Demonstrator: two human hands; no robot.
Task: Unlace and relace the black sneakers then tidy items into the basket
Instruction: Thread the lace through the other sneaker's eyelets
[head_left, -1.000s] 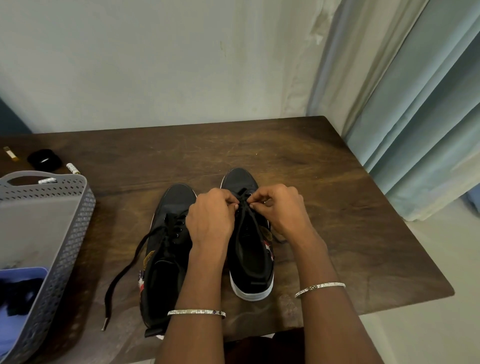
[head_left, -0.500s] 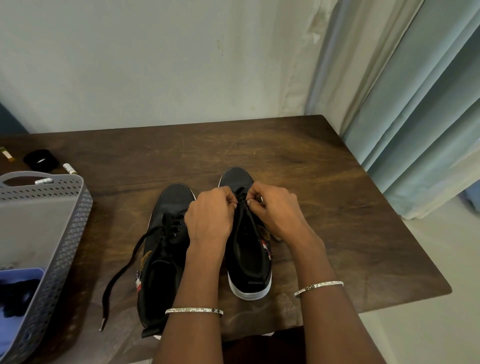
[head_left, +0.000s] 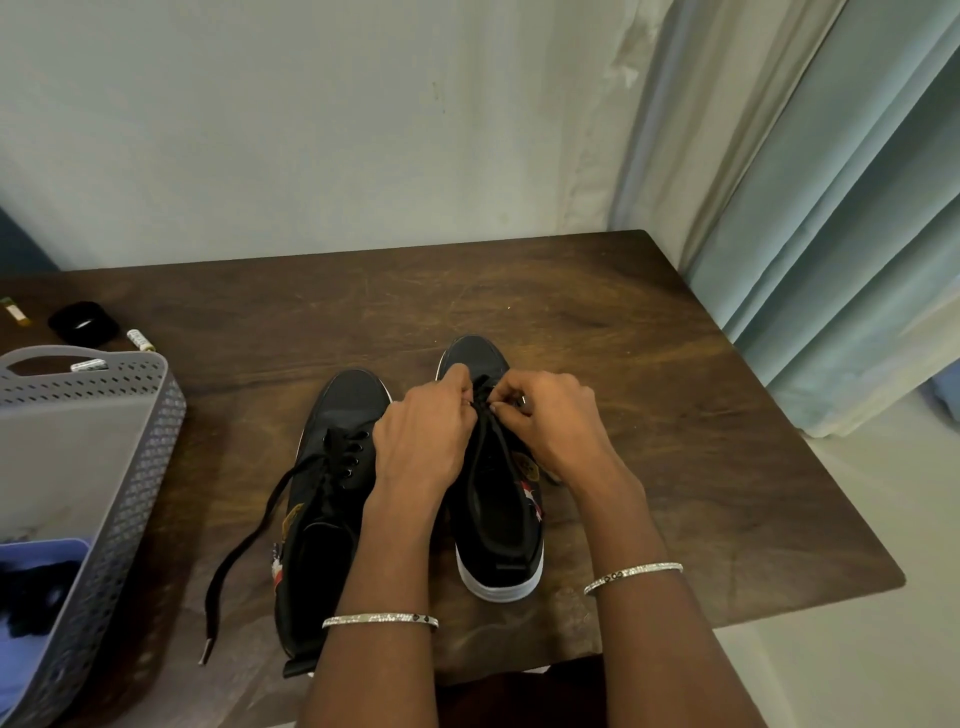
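Both black sneakers sit side by side near the middle of the wooden table (head_left: 675, 415), toes pointing away from me. My left hand (head_left: 423, 441) and right hand (head_left: 550, 426) are both over the right-hand sneaker (head_left: 501, 519), up at the toe end of the eyelets. Fingers are curled in, thumb and fingertips of each hand pinching the black lace (head_left: 480, 397) from either side. Can't tell which eyelet it's at, my knuckles cover it.

The left-hand sneaker (head_left: 348, 410) is just beside it, and its loose lace (head_left: 244, 540) trails off the side across the wood toward me, with the pale tip lying flat on the table.

The grey perforated basket (head_left: 130, 499) is at the left edge, apart from the shoes, with something blue (head_left: 41, 551) in its near corner. Behind the basket there's a black round thing (head_left: 83, 323) and a small white tube (head_left: 140, 340) beside it — plus another white tube (head_left: 89, 366) right at the basket's far rim.

There's a silver bangle (head_left: 379, 620) on each wrist, and a pale curtain (head_left: 831, 260) hanging off to the right
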